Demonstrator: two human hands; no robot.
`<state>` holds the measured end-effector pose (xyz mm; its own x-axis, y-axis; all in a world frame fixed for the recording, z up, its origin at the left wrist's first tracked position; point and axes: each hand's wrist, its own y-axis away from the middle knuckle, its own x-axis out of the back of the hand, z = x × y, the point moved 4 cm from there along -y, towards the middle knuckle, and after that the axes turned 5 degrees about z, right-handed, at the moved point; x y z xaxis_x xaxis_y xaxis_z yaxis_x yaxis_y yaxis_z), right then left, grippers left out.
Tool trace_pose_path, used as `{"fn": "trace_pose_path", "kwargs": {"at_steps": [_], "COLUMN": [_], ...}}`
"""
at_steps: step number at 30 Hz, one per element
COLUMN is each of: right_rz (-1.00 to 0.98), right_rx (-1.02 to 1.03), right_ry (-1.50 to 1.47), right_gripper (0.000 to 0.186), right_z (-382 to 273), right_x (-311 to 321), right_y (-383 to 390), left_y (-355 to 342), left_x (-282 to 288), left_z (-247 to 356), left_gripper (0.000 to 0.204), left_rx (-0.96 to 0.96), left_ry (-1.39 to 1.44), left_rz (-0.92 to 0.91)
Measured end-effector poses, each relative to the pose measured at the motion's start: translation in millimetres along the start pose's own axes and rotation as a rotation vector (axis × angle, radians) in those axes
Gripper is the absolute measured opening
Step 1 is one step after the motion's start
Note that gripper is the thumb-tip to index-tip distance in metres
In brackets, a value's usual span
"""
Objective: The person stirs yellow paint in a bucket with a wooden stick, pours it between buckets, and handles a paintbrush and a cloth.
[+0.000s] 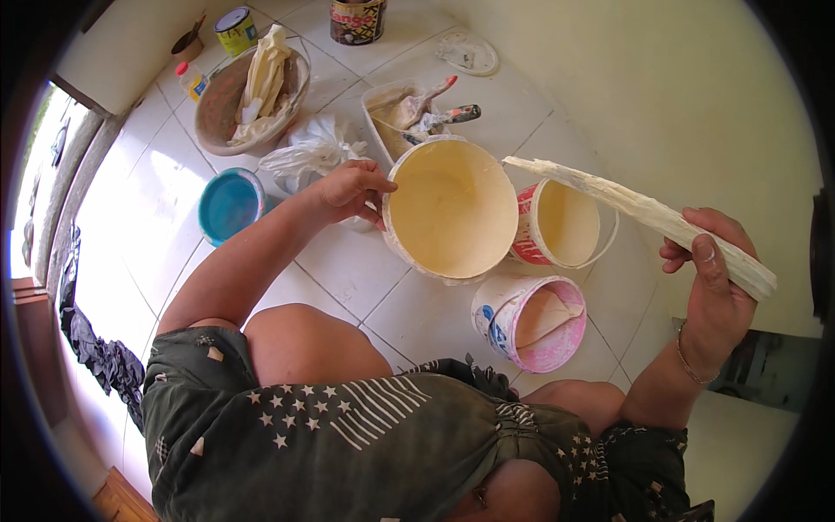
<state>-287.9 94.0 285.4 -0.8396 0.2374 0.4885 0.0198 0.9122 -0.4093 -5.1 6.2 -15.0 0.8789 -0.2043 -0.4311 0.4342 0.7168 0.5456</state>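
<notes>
My left hand (357,191) grips the left rim of a round white bucket (448,209) with pale yellow paint in it. In my right hand (713,261) is a long, rough stick (635,202) coated in pale cream, its far end above the right rim of that bucket. Just right of the bucket stands a red-and-white pail (565,224) with pale yellow contents and a handle. Nearer me is a pink-lined white pail (528,324) with a cream piece inside. A plastic tub (377,117) behind holds paint-smeared tools with red and black handles.
On the tiled floor (148,226) are a blue bowl (230,209), crumpled plastic bag (313,148), wide basin (213,113) with cream-stained material, cans (235,35), a small bottle (191,83), a dark bucket (357,22), a lid (465,54) and black plastic (96,348). A wall rises at right.
</notes>
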Motion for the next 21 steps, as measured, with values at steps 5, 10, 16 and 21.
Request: {"fn": "trace_pose_path", "kwargs": {"at_steps": [5,10,16,21], "right_rz": [-0.003,-0.004,-0.399,-0.481], "right_rx": [0.059,0.014,-0.196,-0.165], "right_ry": [-0.021,-0.019,0.082,0.195], "right_gripper": [0.019,0.018,0.015,0.015], "right_z": [-3.6,-0.8,88.4,108.3], "right_x": [0.2,-5.5,-80.1,-102.8], "right_y": [0.1,4.1,27.7,31.5], "left_y": [2.0,-2.2,-1.6,-1.2], "left_x": [9.5,0.9,-13.5,-17.9], "left_z": [-4.3,-1.0,0.2,0.2], "left_gripper": [0.014,0.014,0.015,0.016], "left_rx": [0.007,0.017,0.007,0.001], "left_ry": [0.007,0.001,-0.001,-0.036], "left_rz": [0.036,0.004,-0.04,-0.085]}}
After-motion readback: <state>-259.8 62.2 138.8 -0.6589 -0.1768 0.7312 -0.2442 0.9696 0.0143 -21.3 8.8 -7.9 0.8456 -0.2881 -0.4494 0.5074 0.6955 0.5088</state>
